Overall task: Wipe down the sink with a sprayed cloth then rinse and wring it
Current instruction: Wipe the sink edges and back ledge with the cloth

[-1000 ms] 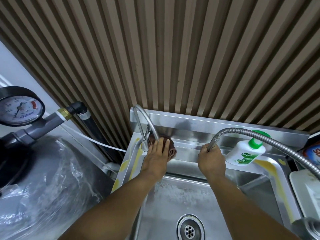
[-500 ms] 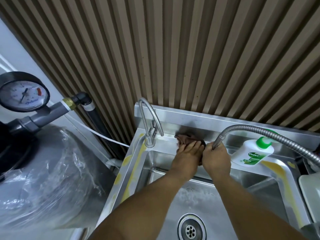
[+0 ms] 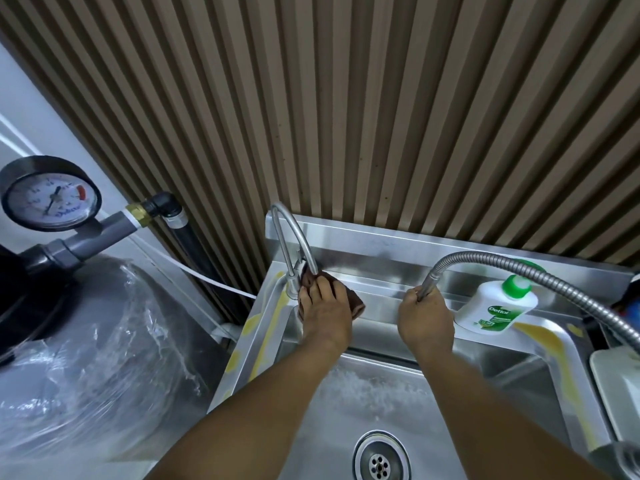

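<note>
Here, flat left hand (image 3: 325, 308) presses bunched brown cloth (image 3: 357, 303) to sink (image 3: 381, 249); right hand (image 3: 426, 315) grips hose (image 3: 485, 262)

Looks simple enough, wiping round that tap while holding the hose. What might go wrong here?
The left hand presses the brown cloth right beside the thin tap; the cloth might snag on it. The right hand grips the flexible hose close to the soap bottle standing on the ledge; a swing might tip it into the sink.

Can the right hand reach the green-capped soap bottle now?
Probably yes: the soap bottle stands just beside the right hand with nothing between them, but that hand grips the hose and must release it first.
</note>
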`<state>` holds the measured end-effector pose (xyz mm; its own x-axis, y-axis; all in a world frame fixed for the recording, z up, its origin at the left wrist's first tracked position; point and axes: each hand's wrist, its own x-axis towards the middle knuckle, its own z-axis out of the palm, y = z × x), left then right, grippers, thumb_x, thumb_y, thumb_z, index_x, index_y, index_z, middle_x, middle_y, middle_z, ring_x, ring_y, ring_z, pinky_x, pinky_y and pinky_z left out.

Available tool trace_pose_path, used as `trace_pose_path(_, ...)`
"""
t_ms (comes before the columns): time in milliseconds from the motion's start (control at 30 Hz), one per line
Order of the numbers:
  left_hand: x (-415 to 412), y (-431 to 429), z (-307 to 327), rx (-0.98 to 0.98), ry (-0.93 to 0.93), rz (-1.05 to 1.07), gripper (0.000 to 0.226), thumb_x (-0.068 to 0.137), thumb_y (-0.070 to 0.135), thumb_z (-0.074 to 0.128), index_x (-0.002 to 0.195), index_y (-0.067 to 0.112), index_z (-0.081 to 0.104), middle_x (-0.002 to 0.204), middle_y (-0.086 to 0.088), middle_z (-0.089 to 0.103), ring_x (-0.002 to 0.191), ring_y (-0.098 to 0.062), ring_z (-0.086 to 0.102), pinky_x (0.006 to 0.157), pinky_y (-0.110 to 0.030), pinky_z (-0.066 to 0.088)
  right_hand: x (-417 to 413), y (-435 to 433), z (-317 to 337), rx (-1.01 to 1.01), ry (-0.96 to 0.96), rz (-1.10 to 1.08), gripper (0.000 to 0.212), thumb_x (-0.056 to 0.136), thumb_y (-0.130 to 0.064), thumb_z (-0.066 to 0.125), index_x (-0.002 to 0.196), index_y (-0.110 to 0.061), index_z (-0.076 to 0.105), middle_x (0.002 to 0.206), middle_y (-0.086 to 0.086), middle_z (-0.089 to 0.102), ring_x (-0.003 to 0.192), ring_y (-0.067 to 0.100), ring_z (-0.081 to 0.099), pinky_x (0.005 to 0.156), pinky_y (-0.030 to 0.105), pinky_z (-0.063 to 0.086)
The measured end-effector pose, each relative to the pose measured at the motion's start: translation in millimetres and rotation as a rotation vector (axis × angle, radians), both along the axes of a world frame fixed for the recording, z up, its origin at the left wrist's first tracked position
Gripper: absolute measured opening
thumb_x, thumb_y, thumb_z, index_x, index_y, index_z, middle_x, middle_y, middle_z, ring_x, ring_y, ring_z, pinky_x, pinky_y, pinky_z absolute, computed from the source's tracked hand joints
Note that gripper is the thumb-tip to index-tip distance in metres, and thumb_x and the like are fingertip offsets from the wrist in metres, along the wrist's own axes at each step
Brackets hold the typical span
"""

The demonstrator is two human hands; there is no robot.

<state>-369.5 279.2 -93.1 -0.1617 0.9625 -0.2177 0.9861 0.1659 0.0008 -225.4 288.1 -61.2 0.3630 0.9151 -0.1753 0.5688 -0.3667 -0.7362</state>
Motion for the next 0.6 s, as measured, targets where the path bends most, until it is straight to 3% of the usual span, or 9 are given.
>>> trace_pose_path(267,9,-4,-13,0.172,-0.057,0.036,0.073,0.086,0.008,0.062,0.149,0.003,0.025,0.150,-0.026,0.030,0.142,-0.042,0.030,0.123,-0.053,0.014,0,1,-1,-0.021,-0.012,-0.010,0.022,0.102,-0.032,0.040,0.095,-0.018,0.055,0.088,0.006,0.063,0.079,0.027,0.054,0.070,0.033,0.036)
trace_pose_path(400,23,-15,-34,0.327,-0.156,-0.217,0.086,0.074,0.002,0.073,0.151,-0.002,0.035,0.135,-0.021,0.053,0.127,-0.039,0.052,0.115,-0.049,0.036,0,2,-3,-0.020,-0.011,-0.020,0.021,0.101,-0.032,0.041,0.093,-0.019,0.055,0.090,0.008,0.063,0.085,0.031,0.055,0.072,0.035,0.037)
trace_pose_path(500,19,-17,-27,0.277,-0.200,-0.353,0.078,0.086,0.002,0.065,0.155,0.005,0.029,0.149,-0.020,0.037,0.137,-0.041,0.038,0.118,-0.048,0.026,0,3,-4,-0.018,-0.011,-0.018,0.020,0.100,-0.032,0.041,0.094,-0.018,0.054,0.090,0.008,0.063,0.086,0.031,0.054,0.073,0.035,0.038)
trace_pose_path(600,1,-13,-13,0.114,-0.156,-0.200,0.085,0.093,0.008,0.062,0.160,0.016,0.011,0.164,-0.018,0.001,0.151,-0.040,0.004,0.123,-0.048,0.011,-1,2,-2,-0.019,-0.019,-0.025,0.022,0.101,-0.033,0.041,0.094,-0.018,0.055,0.089,0.009,0.063,0.082,0.031,0.055,0.074,0.035,0.038)
